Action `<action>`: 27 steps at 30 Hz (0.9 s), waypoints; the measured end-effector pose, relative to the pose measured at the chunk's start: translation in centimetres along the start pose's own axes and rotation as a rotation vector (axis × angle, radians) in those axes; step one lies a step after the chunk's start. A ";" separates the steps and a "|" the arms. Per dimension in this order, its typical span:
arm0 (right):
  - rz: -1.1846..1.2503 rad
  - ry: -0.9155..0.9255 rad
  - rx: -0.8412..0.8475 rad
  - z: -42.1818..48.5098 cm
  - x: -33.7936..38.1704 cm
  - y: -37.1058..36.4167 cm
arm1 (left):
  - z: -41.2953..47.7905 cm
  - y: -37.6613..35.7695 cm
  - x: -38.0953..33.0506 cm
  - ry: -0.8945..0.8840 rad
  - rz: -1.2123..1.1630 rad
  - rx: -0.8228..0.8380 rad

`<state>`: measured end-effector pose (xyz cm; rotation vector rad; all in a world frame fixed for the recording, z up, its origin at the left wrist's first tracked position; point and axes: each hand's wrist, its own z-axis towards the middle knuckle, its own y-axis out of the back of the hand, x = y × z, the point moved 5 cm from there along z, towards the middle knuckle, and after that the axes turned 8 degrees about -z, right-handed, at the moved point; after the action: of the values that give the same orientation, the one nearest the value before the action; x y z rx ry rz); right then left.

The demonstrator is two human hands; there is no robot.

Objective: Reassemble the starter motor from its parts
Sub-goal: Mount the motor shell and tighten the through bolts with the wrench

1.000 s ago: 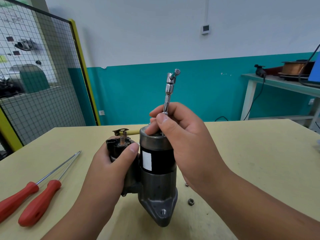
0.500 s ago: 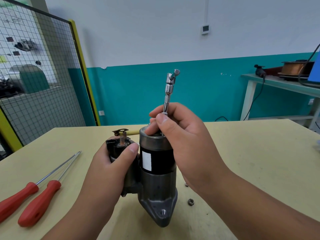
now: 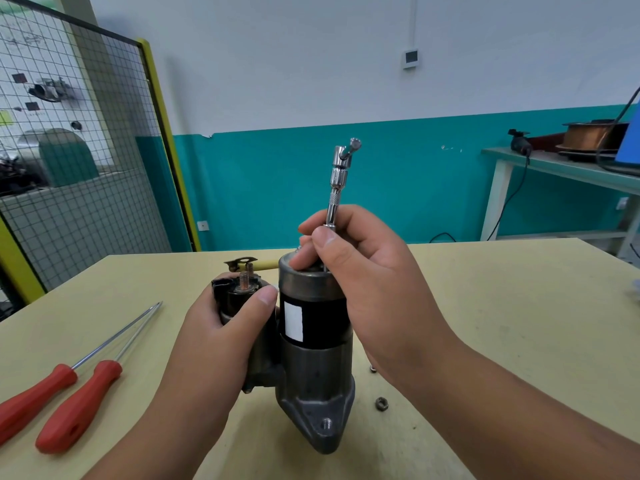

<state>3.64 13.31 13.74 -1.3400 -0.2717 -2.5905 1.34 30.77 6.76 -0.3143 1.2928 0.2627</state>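
Nearest me, two red-handled screwdrivers [image 3: 69, 403] lie side by side on the table [image 3: 502, 323] at my left, and a loose nut [image 3: 381, 403] lies just right of the motor's foot. The starter motor [image 3: 313, 358] stands upright mid-table, my left hand [image 3: 221, 341] wrapped round the smaller black cylinder [image 3: 239, 299] on its side. My right hand [image 3: 367, 278] sits at the motor's top end, thumb and fingers pinching the thin shaft of a chrome socket driver [image 3: 337, 181] that rises above it.

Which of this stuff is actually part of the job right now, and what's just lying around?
In use: starter motor, gripped by the left hand; socket driver in the right hand; loose nut, likely a part.
Lying about: two red screwdrivers; wire spool on side bench.
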 end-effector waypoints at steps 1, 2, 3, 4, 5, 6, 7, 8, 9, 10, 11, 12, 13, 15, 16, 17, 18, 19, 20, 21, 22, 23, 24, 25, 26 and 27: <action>-0.001 -0.001 0.001 0.0 0.0 0.0 | 0.0 0.0 0.0 0.001 -0.004 -0.001; 0.001 -0.002 0.001 0.0 0.0 0.0 | 0.0 0.0 0.0 0.000 -0.007 0.000; 0.004 -0.002 0.001 0.0 0.0 0.0 | -0.1 0.0 0.0 -0.004 -0.008 0.001; 0.007 -0.002 0.000 0.0 0.0 0.0 | 0.0 0.0 0.0 -0.009 -0.010 0.004; 0.009 0.000 -0.001 0.0 0.0 0.0 | 0.0 0.0 0.0 -0.009 -0.013 0.008; 0.010 0.001 -0.002 0.0 0.0 0.0 | 0.0 0.0 0.0 -0.007 -0.016 0.012; 0.010 0.002 -0.003 0.0 0.0 0.0 | 0.0 0.0 0.1 -0.003 -0.019 0.014; 0.009 0.003 -0.003 0.0 0.0 0.1 | 0.0 0.0 0.1 0.000 -0.021 0.013; 0.008 0.002 -0.001 0.0 0.0 0.1 | 0.0 0.0 0.2 0.004 -0.024 0.011; 0.007 0.002 0.000 0.0 0.0 0.1 | 0.0 0.1 0.2 0.008 -0.026 0.010; 0.007 0.003 0.000 0.0 0.0 0.1 | 0.0 0.1 0.2 0.010 -0.027 0.010; 0.009 0.004 0.000 0.0 0.0 0.1 | 0.1 0.0 0.3 0.011 -0.026 0.010; 0.014 0.004 -0.001 0.0 0.0 0.1 | 0.1 0.0 0.3 0.012 -0.026 0.014; 0.021 0.003 -0.004 0.1 -0.1 0.1 | 0.1 0.0 0.3 0.011 -0.033 0.020; 0.020 0.001 -0.004 0.1 -0.1 0.1 | 0.1 0.0 0.4 0.009 -0.039 0.021; 0.017 -0.001 -0.002 0.1 -0.1 0.0 | 0.2 0.0 0.3 0.007 -0.042 0.019; 0.014 0.000 -0.001 0.1 -0.2 0.0 | 0.2 0.0 0.3 0.004 -0.041 0.016; 0.014 0.002 -0.001 0.1 -0.2 0.0 | 0.2 0.0 0.4 0.001 -0.040 0.014; 0.015 0.004 -0.001 0.1 -0.2 0.1 | 0.2 0.1 0.4 -0.001 -0.038 0.013; 0.018 0.004 -0.001 0.1 -0.2 0.1 | 0.2 0.0 0.4 -0.002 -0.036 0.012; 0.022 0.003 -0.001 0.1 -0.2 0.1 | 0.2 0.0 0.4 -0.001 -0.033 0.011; 0.027 0.003 -0.001 0.1 -0.3 0.1 | 0.2 0.0 0.4 0.001 -0.031 0.009; 0.030 0.003 -0.002 0.1 -0.3 0.1 | 0.2 0.0 0.4 0.003 -0.031 0.008; 0.031 0.003 -0.001 0.1 -0.3 0.1 | 0.2 0.0 0.4 0.004 -0.031 0.006; 0.029 0.004 -0.001 0.1 -0.3 0.1 | 0.2 0.0 0.4 0.005 -0.032 0.004; 0.025 0.004 0.000 0.1 -0.3 0.1 | 0.2 0.1 0.4 0.005 -0.032 0.002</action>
<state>3.93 13.29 13.58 -1.3292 -0.2527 -2.5726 1.63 30.93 6.45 -0.3339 1.2916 0.2338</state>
